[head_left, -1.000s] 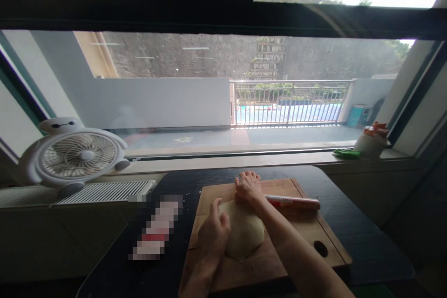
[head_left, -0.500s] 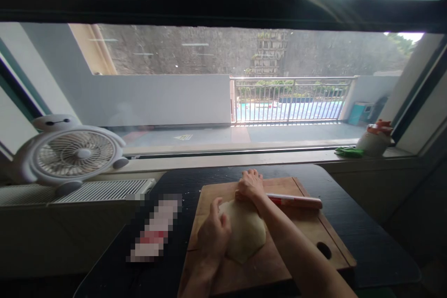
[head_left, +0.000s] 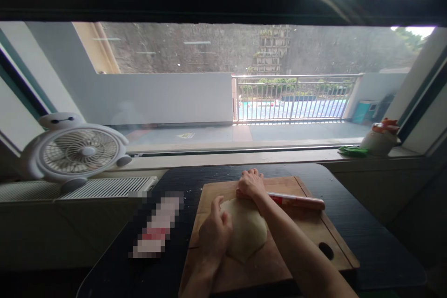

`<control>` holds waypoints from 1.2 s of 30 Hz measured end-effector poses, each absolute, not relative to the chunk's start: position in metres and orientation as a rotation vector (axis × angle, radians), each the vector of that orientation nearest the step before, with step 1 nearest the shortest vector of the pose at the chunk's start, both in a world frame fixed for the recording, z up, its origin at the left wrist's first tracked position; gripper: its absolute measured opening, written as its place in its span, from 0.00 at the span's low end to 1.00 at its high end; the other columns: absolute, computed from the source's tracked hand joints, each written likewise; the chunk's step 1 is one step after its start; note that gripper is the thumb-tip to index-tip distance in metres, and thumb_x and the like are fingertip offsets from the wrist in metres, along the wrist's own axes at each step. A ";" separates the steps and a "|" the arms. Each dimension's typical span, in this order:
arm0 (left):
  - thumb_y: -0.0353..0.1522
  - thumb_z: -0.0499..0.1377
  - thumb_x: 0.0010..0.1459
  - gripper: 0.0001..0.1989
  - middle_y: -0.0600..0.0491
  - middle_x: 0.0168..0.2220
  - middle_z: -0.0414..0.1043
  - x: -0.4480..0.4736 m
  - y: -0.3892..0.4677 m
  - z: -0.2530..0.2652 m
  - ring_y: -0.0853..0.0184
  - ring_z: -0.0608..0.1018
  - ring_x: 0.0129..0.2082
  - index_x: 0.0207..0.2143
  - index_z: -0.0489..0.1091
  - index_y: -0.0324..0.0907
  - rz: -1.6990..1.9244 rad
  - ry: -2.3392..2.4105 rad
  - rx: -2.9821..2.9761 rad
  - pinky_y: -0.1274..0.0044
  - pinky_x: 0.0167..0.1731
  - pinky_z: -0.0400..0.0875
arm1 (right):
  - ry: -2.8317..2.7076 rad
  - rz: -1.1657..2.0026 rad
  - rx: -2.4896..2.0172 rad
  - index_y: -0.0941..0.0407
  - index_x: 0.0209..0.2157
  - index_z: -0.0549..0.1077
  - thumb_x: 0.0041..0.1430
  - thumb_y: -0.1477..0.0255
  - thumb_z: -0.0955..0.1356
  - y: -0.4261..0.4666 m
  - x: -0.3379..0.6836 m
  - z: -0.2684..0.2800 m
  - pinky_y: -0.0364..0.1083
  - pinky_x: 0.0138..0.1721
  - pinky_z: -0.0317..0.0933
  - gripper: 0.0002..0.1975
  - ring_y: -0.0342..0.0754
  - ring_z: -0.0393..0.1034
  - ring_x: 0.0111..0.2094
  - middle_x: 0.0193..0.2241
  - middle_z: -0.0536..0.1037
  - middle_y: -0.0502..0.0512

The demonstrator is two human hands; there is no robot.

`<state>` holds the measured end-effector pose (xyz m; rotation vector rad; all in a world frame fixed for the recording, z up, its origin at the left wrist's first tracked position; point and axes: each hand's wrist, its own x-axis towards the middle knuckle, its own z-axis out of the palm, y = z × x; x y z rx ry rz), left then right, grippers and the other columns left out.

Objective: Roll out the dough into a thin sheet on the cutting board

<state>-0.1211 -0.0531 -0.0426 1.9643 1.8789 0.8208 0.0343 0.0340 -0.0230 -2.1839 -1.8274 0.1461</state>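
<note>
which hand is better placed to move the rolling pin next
Probably the right hand: it is at the left end of the rolling pin, while the left hand is by the left edge of the dough, apart from the pin.

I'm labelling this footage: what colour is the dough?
The dough is pale cream; it shows best in the head view.

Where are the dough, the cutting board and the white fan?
Dough [head_left: 247, 229], head view: its upper surface.
Cutting board [head_left: 311, 226], head view: bare wood.
White fan [head_left: 88, 151], head view: its central hub.
</note>
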 end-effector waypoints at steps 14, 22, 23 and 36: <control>0.30 0.50 0.56 0.21 0.49 0.43 0.74 -0.119 -0.054 -0.038 0.64 0.77 0.40 0.54 0.57 0.45 0.822 1.888 1.931 0.78 0.33 0.67 | -1.860 0.108 -2.161 0.57 0.40 0.72 0.60 0.67 0.56 0.031 0.031 -0.026 0.59 0.48 0.47 0.17 0.59 0.54 0.52 0.46 0.68 0.66; 0.29 0.49 0.57 0.21 0.49 0.43 0.74 -0.121 -0.055 -0.041 0.64 0.76 0.41 0.54 0.56 0.45 0.856 1.826 2.000 0.77 0.37 0.66 | -1.871 -0.066 -1.970 0.56 0.41 0.71 0.63 0.64 0.52 -0.011 0.007 -0.034 0.58 0.54 0.38 0.20 0.57 0.44 0.58 0.51 0.65 0.62; 0.29 0.49 0.57 0.21 0.49 0.42 0.74 -0.121 -0.055 -0.041 0.64 0.76 0.41 0.54 0.56 0.45 0.856 1.823 2.002 0.77 0.36 0.66 | -1.875 -0.083 -1.958 0.55 0.41 0.70 0.63 0.64 0.52 -0.012 0.006 -0.035 0.58 0.54 0.37 0.20 0.57 0.43 0.59 0.52 0.64 0.62; 0.31 0.49 0.57 0.21 0.50 0.40 0.75 -0.123 -0.055 -0.038 0.65 0.77 0.35 0.54 0.55 0.46 0.813 1.830 1.990 0.77 0.31 0.65 | -1.874 0.013 -1.948 0.53 0.50 0.65 0.63 0.65 0.52 -0.010 0.004 -0.036 0.57 0.55 0.38 0.20 0.55 0.42 0.60 0.55 0.60 0.59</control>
